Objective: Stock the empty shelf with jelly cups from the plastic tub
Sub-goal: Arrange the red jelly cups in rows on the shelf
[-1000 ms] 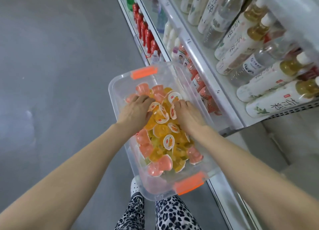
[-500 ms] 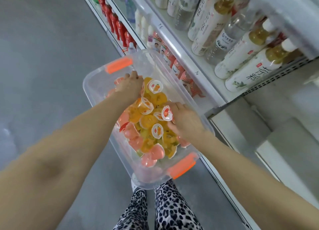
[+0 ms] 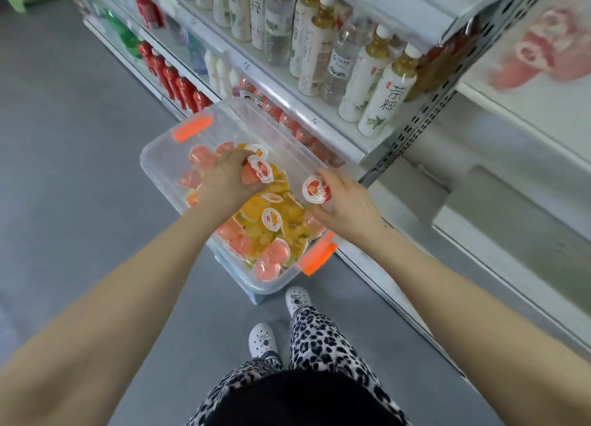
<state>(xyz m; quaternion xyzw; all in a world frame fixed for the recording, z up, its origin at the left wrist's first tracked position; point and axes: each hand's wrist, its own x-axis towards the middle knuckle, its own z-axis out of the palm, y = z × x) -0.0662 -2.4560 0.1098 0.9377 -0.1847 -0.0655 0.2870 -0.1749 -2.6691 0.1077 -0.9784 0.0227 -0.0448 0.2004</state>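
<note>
A white tea bottle [image 3: 387, 96] bore black characters 茶粹 down its label; taller bottles [image 3: 258, 13] farther along showed the same. Print on the jelly cups [image 3: 316, 189] was too small to read.

Both arms bare, stretched fwd and down, forearms angling in toward each other. L hand [image 3: 224, 187]: knuckles up, fingers curled tight round a pink cup [image 3: 259, 172]. R hand [image 3: 350, 206]: just to the right, hands near but apart, back of hand up, thumb and fingertips pinching a 2nd cup [image 3: 316, 189] at its rim, lid toward cam. L hand is a bit further fwd than R.
</note>
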